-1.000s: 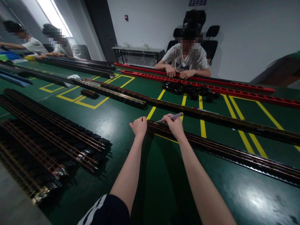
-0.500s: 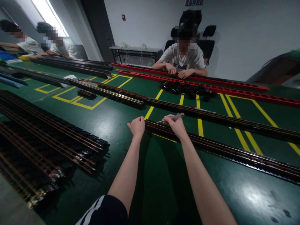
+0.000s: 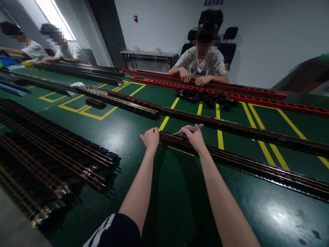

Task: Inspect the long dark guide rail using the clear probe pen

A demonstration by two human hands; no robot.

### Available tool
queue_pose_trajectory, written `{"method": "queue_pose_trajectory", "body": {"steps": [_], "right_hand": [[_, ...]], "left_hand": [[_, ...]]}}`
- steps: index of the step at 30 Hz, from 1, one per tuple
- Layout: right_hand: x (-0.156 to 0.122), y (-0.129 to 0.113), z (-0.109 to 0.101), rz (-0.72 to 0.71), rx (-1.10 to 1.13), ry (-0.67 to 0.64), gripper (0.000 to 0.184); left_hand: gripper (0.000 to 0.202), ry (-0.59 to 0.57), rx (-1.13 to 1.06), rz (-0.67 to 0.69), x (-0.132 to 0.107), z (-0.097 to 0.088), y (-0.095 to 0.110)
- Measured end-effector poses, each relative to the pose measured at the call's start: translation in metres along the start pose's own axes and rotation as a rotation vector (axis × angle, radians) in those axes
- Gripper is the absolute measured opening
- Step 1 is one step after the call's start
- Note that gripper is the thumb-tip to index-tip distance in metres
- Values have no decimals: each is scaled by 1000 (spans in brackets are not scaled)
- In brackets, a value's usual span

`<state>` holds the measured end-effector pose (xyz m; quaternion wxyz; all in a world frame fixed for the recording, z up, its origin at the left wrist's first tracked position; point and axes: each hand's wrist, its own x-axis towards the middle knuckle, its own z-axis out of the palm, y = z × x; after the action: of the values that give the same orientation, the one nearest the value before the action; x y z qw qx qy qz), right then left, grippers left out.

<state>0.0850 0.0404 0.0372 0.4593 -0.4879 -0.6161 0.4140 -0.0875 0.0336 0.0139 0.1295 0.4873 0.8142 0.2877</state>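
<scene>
1 camera, worn on the person's head, looks forward and down across the green table [image 3: 128, 168] from above its near side. The left hand [image 3: 151, 139] and right hand [image 3: 193, 138] lie fairly close to the lens, around mid-frame, with both forearms [image 3: 136, 195] running in from the bottom edge. The wide view reaches a co-worker [image 3: 205, 63] opposite, farther off, and the pale wall [image 3: 282, 41] behind, at the top.

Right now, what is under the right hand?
Under the right hand, which holds a slim tool, runs a long dark strip with copper-coloured lines. The stretch directly behind the hand is covered.
</scene>
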Motion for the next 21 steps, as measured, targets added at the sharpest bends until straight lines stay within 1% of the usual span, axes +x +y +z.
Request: {"method": "queue_pose_trajectory", "body": {"steps": [5,11,17,21], "right_hand": [[1,2,0,-7,31,8,20],[1,2,0,-20,47,17,19],[1,3,0,-29,103,75,18],[1,3,-1,-38,115,62,18]], "left_hand": [[42,14,23,0,1,2,0],[43,15,1,6,0,1,0],[42,17,3,7,0,1,0],[42,18,1,17,0,1,-1]]}}
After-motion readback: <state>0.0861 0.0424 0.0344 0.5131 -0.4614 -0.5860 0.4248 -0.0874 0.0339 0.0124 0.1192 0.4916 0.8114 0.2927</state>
